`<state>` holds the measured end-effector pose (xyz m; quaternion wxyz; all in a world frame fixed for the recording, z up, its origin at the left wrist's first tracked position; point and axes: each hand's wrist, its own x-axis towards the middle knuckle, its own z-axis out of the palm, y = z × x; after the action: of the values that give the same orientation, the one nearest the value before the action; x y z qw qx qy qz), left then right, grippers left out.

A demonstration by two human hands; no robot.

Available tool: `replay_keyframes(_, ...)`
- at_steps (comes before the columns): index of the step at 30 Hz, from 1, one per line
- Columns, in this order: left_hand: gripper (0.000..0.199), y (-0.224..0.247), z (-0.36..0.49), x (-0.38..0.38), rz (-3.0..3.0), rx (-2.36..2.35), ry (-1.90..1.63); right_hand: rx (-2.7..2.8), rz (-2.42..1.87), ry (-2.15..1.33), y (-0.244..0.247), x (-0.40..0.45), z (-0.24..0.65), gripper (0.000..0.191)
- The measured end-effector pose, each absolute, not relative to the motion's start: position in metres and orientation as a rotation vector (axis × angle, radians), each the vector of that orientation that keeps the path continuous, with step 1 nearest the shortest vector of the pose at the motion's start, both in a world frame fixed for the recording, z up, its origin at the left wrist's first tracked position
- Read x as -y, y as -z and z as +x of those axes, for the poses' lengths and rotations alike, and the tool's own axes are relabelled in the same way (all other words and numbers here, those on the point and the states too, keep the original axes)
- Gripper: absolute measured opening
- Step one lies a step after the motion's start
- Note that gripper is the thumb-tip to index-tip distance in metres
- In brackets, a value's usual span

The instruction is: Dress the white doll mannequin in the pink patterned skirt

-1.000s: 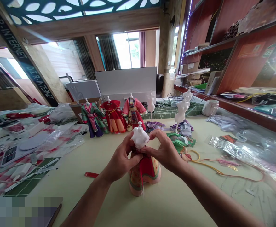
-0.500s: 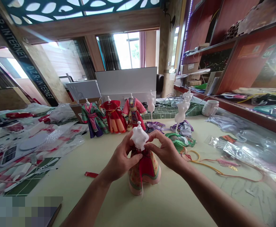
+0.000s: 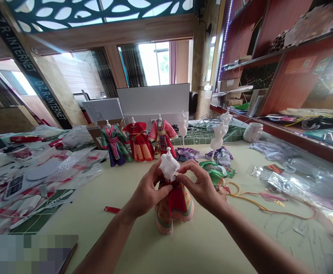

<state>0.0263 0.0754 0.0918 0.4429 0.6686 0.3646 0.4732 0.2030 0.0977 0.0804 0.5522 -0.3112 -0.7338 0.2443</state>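
Note:
A small white dress-form mannequin (image 3: 169, 166) stands upright on the table in front of me, its bare torso showing above a red and patterned doll skirt (image 3: 179, 207). My left hand (image 3: 150, 190) is closed around the waist from the left, thumb pressed on the skirt's top edge. On the other side, my right hand (image 3: 197, 182) pinches at the waistband with thumb and forefinger; the exact bit between the fingertips is hard to see. A thin pink ribbon (image 3: 171, 213) hangs down the skirt's front. The mannequin's back is hidden.
Behind stand dressed mannequins in green (image 3: 115, 142), red (image 3: 138, 140) and pink (image 3: 162, 133), plus bare white ones (image 3: 218, 135). Purple cloth (image 3: 187, 153), green cloth (image 3: 216, 171) and yellow cord (image 3: 252, 201) lie to the right. A red strip (image 3: 112, 209) and a scale (image 3: 14, 187) are left.
My right hand's fingertips have shifted very slightly at the waist. Both hands keep their hold and the mannequin stays in place; the camera view has moved a little.

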Motion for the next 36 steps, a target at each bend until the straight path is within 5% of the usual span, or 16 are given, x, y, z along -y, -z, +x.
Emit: replay_keyframes(36,0.035,-0.095,0.02,-0.076,1.645,-0.844,-1.209,1.738,-0.79,-0.524,-0.093,-0.084,0.19,0.005)
